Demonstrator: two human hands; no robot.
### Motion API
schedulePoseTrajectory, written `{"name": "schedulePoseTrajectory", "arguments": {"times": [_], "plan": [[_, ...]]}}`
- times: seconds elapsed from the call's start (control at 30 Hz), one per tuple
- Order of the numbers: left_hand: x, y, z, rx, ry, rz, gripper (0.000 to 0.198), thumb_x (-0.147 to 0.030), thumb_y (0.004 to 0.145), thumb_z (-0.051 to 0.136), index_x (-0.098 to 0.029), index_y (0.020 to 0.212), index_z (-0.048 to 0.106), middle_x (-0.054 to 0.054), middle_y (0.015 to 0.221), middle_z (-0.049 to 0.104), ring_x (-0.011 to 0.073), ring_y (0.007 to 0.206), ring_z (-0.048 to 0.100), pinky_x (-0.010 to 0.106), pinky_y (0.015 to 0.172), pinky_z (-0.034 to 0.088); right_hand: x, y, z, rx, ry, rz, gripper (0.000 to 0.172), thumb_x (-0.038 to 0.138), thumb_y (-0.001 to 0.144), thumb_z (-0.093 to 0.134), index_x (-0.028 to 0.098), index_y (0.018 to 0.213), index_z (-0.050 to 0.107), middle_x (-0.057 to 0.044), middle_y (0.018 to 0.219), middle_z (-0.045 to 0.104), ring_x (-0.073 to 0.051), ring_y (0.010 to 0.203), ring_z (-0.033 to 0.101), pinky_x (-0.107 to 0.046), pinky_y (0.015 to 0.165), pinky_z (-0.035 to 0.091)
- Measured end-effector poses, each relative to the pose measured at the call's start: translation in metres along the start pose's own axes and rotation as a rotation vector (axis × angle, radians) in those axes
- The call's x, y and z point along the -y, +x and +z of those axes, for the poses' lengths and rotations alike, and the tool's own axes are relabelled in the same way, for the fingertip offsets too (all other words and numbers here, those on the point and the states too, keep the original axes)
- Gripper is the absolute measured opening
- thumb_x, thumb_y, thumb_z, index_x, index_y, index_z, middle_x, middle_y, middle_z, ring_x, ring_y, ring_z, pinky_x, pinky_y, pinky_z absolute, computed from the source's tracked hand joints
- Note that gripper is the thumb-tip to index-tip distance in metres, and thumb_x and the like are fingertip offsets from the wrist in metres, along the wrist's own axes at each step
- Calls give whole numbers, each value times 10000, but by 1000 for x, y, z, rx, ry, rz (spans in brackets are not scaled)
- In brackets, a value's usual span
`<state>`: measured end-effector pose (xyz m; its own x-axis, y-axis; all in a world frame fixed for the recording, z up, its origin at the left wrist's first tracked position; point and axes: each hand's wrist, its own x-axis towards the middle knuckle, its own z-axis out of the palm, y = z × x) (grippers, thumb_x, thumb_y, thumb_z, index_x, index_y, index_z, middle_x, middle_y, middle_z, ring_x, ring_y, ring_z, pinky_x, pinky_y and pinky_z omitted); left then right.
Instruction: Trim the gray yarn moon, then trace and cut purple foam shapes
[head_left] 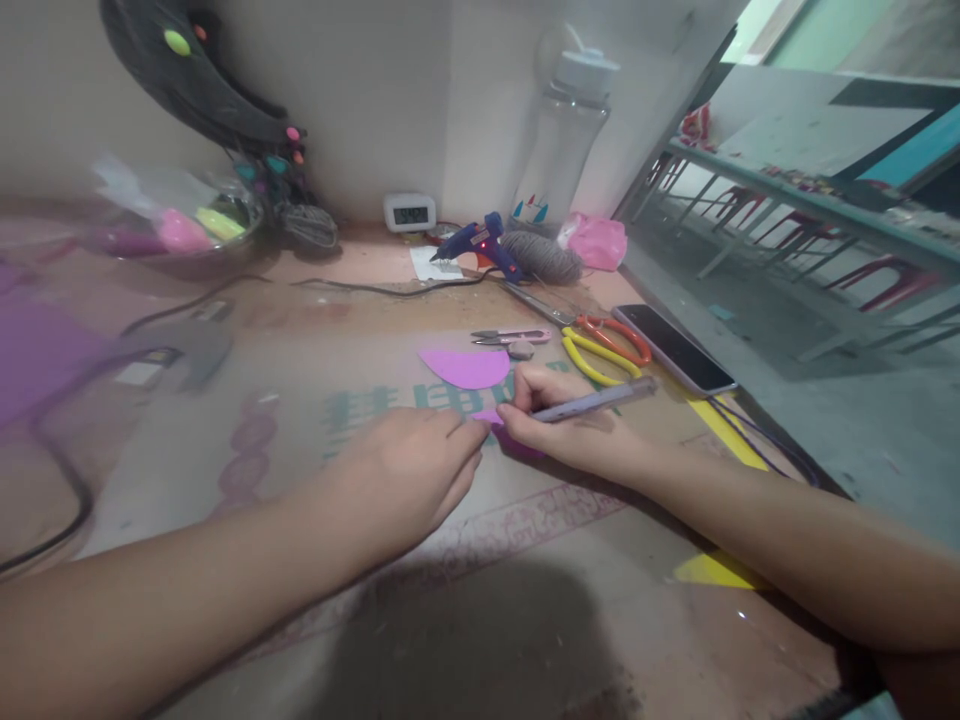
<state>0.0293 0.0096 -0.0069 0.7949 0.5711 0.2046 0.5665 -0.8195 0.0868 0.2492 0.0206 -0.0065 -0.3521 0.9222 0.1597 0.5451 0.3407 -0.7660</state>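
Note:
My right hand (559, 425) is closed round a grey pen (600, 400), its tip down on a small pink foam piece (517, 442) lying on the table. My left hand (412, 475) rests beside it, fingers together and pressing on the edge of that same piece. A larger pink foam petal shape (466, 367) lies just beyond both hands.
Yellow scissors (592, 360), orange scissors (615, 335), small snips (510, 337) and a phone (679, 350) lie to the right. A blue glue gun (480, 243), grey yarn (541, 257), water bottle (562, 140) and clock (409, 212) stand at the back. Cables (60, 500) run on the left.

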Motion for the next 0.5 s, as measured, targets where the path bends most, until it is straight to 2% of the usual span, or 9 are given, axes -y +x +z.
{"name": "schedulePoseTrajectory", "arguments": {"times": [0.3, 0.5], "plan": [[1, 0, 0, 20, 7, 3, 302, -258, 1006, 418, -173, 1175, 653, 62, 892, 713, 272, 775, 665, 397, 680, 488, 5, 0, -1, -42, 0, 45, 265, 267, 815, 583, 230, 644, 384, 74, 550, 425, -88, 493, 376, -231, 472, 267], [0, 0, -2, 25, -1, -3, 291, -256, 1001, 431, -172, 1164, 656, 65, 883, 713, 269, 769, 668, 394, 679, 486, 3, 0, -6, -148, -4, 56, 271, 246, 819, 579, 231, 646, 371, 79, 545, 415, -85, 489, 354, -242, 485, 247]]}}
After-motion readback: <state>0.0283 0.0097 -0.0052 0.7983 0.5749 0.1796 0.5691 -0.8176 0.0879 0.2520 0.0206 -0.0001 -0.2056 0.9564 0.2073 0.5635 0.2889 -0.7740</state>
